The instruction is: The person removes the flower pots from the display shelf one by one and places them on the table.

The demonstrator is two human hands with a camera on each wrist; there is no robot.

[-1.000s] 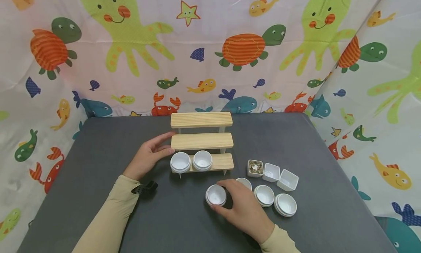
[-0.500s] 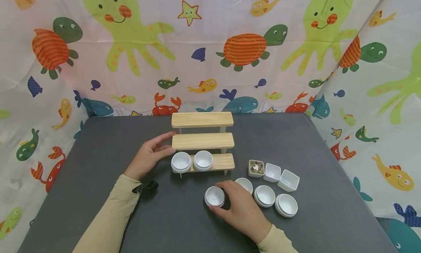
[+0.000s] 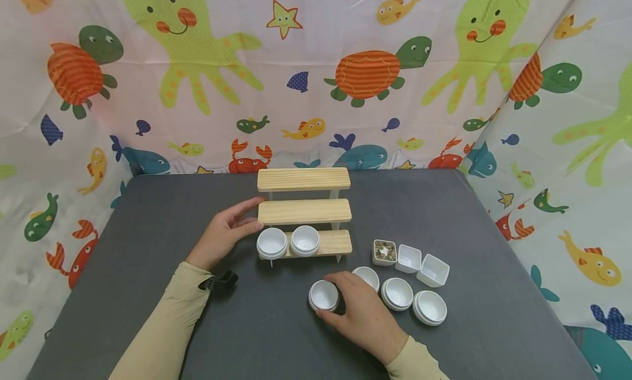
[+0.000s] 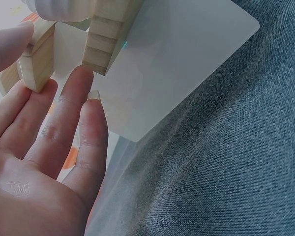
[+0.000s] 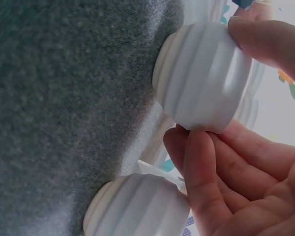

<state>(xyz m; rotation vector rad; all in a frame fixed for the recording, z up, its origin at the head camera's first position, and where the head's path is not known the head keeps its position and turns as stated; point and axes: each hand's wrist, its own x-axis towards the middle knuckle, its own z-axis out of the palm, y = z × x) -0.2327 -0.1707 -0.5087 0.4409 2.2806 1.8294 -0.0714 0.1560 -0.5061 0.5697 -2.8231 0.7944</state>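
Note:
My left hand [image 3: 224, 234] holds the left end of the middle shelf of a three-tier wooden stand [image 3: 304, 211], thumb on one edge and fingers on the other. Its wooden plank [image 4: 38, 61] shows between thumb and fingers in the left wrist view. On the lowest shelf, two round white pots [image 3: 271, 243] stand side by side at the left and middle. In front of the stand, my right hand [image 3: 365, 317] grips a small round white pot [image 3: 323, 295] between thumb and fingers. The right wrist view shows this pot's ribbed side [image 5: 201, 78] low over or on the grey cloth.
Right of my right hand stand more round pots [image 3: 430, 307], one partly hidden behind it. Behind them are two square white pots [image 3: 433, 271] and a square pot with gravelly filling [image 3: 384, 253]. A sea-animal printed curtain [image 3: 306, 56] borders the grey table [image 3: 257, 336].

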